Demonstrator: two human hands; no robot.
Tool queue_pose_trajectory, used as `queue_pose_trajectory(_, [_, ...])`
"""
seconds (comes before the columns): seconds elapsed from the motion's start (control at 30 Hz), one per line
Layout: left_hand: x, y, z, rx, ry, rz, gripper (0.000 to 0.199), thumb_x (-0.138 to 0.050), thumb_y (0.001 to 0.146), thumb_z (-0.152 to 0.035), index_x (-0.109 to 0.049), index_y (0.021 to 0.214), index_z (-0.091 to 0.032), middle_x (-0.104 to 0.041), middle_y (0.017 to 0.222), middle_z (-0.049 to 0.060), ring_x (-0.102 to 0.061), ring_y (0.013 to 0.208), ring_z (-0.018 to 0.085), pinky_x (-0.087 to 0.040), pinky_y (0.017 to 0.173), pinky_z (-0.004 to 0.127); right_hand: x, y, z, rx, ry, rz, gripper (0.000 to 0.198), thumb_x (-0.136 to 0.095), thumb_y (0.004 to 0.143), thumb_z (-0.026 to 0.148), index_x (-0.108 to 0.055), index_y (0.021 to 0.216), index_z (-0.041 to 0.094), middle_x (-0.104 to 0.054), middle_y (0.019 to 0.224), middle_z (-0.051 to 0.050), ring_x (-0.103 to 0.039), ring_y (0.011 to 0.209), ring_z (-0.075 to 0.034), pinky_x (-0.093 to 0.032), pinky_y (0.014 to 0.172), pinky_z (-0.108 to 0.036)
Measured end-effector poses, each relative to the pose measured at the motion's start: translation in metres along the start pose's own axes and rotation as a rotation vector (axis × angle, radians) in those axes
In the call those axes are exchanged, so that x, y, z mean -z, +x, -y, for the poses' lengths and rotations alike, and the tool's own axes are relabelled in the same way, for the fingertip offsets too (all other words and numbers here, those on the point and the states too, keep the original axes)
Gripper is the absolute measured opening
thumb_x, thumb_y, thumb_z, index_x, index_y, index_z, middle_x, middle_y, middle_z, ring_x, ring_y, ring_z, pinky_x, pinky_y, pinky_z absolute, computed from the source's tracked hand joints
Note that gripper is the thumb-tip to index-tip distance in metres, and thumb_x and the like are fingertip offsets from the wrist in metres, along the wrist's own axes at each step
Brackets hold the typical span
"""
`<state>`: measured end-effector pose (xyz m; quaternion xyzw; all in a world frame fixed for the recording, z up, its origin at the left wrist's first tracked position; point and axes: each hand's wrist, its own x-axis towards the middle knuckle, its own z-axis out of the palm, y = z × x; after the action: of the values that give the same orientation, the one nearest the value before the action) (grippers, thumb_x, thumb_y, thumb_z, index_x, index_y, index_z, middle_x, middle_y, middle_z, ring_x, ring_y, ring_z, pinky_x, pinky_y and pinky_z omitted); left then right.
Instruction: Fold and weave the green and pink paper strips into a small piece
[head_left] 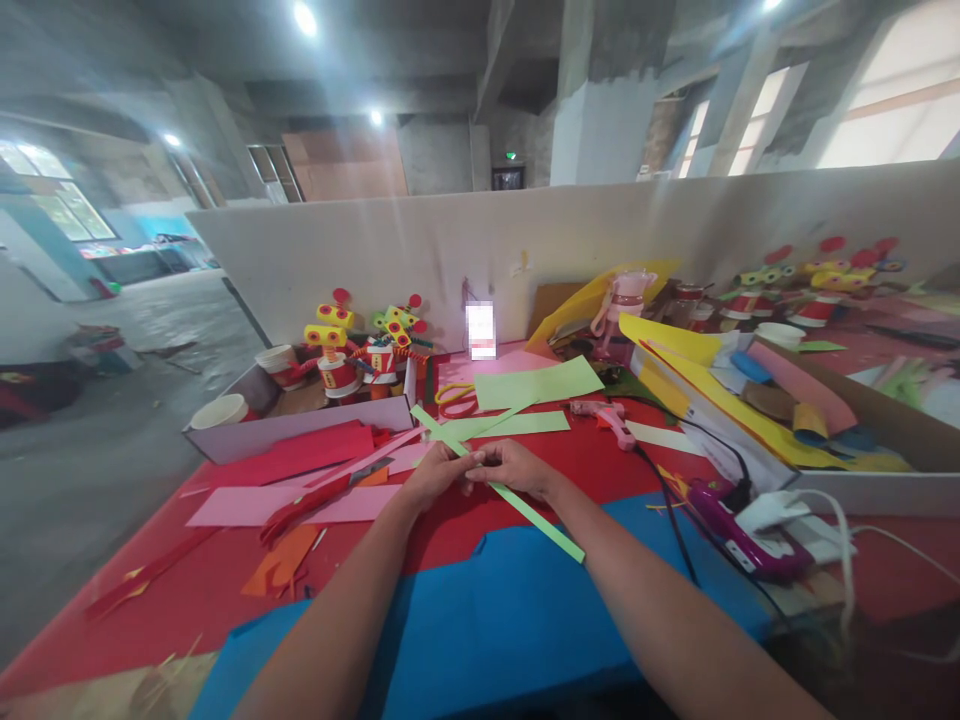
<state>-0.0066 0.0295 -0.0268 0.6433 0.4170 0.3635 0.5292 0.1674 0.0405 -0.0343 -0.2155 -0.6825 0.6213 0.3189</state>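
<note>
A long, narrow light-green paper strip (pixel 541 522) runs slantwise through both hands, from upper left to lower right. My left hand (pixel 441 474) is closed, pinching it near the middle. Right beside it, my right hand (pixel 517 468) also pinches the strip, the fingertips of both hands meeting. Just beyond the hands lie wider light-green paper pieces (pixel 540 384) on the red table cover (pixel 592 470). Under my forearms spreads blue paper (pixel 495 610). Yellow-handled scissors (pixel 454 396) lie behind the hands, partly covered.
A pink glue gun (pixel 611 420) and a purple power strip (pixel 742 530) with cables lie to the right. Paper-cup robot figures (pixel 330 350) stand in a box at left. Another box (pixel 862 490) holds coloured paper. Pink paper (pixel 240 506) and red scraps lie left. A board (pixel 360 250) stands behind.
</note>
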Motion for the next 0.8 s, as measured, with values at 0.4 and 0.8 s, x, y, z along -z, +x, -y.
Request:
queue_pose_trajectory(0.4, [-0.0023, -0.0021, -0.0057, -0.004, 0.043, -0.005, 0.051, -0.065, 0.075, -0.060, -0.063, 0.050, -0.015, -0.059, 0.043, 0.005, -0.051, 0.044, 0.012, -0.041, 0.051, 0.024, 0.0000, -0.0030, 0.0077, -0.008, -0.050, 0.019, 0.036, -0.071, 0.075, 0.052, -0.074, 0.080, 0.016, -0.073, 0.080, -0.004, -0.065, 0.081, -0.018, -0.047, 0.081, -0.030])
queue_pose_trajectory(0.8, [-0.0015, 0.0013, -0.0023, -0.015, -0.013, -0.144, 0.052, -0.068, 0.073, -0.058, -0.058, 0.044, -0.016, -0.055, 0.040, 0.003, -0.046, 0.040, 0.010, -0.036, 0.048, 0.024, 0.0053, -0.0035, 0.0034, -0.037, -0.055, -0.068, 0.036, -0.074, 0.071, 0.051, -0.074, 0.079, 0.016, -0.065, 0.066, 0.001, -0.053, 0.060, -0.011, -0.043, 0.059, -0.023])
